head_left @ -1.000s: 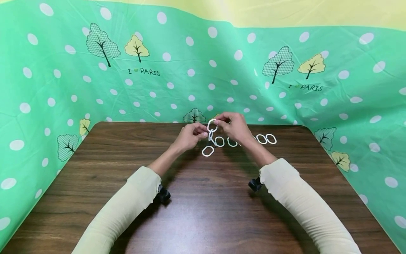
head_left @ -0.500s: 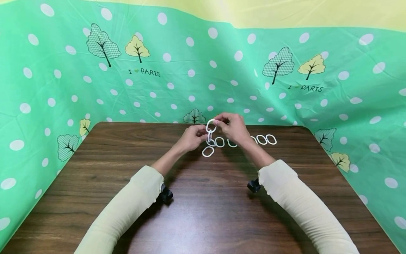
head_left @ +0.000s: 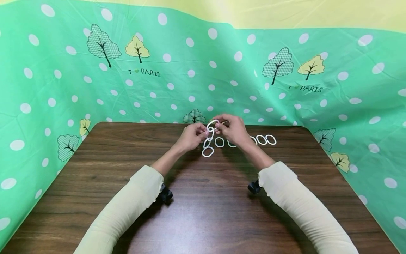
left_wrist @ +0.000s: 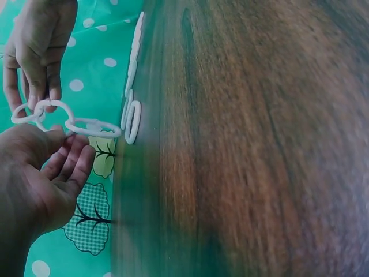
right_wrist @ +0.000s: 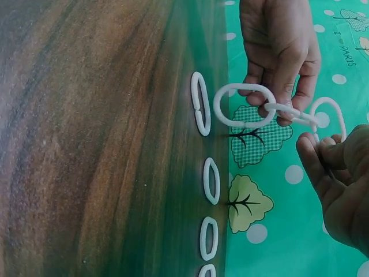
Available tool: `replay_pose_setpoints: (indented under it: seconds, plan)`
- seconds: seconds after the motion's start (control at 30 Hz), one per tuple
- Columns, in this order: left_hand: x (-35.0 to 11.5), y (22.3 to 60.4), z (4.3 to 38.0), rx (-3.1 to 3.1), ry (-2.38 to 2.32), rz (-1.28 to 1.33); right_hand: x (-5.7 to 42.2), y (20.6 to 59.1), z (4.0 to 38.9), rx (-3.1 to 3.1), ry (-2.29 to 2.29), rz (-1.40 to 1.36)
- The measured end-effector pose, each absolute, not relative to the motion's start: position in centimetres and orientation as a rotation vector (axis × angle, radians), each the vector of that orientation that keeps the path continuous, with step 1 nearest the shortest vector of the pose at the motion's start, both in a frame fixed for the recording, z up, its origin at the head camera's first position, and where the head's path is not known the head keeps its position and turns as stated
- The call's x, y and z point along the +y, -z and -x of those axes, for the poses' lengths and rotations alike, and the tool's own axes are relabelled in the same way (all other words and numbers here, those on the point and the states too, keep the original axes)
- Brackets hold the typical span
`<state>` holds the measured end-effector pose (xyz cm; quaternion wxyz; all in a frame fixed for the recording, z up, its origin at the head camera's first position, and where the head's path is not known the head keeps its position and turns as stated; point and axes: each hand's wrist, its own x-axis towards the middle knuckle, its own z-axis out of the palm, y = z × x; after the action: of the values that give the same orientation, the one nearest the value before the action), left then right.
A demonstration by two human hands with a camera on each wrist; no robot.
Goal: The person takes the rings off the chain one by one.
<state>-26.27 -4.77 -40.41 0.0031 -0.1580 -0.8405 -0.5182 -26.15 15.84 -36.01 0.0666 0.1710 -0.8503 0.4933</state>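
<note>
Both hands are raised over the far part of the table with a short chain of white oval plastic links [right_wrist: 218,106] between them. My left hand [head_left: 191,138] pinches a middle link between thumb and fingertips. On the right, my other hand [head_left: 234,131] pinches the end link [right_wrist: 342,118], which is tilted. From the left fingertips the chain's other end link [left_wrist: 93,135] hangs free, close over the table. Just below it in the head view lies a loose white link [head_left: 203,153], flat on the wood. A small slit shows in its side in the right wrist view.
Several more loose white links [head_left: 215,143] lie in a row to the right on the brown wooden table [head_left: 203,204], partly hidden by the right forearm. A green dotted cloth [head_left: 177,77] hangs behind the table's far edge.
The right hand has dipped slightly and tilted its link from upright to slanted. The chain's hanging end has swung left, over the loose link. The left hand stays nearly in place.
</note>
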Motion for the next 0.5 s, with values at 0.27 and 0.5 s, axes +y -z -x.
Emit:
replay_pose_setpoints:
  seconds: [0.27,0.5]
  plan:
    - [-4.96,40.49,26.24,-2.636,1.652,0.428,15.76,36.44,26.04,-2.558,-1.559,-0.430]
    - [-5.03,40.31,26.24,-2.656,1.578,0.405,15.79,36.71,25.86,-2.565,-1.552,-0.379]
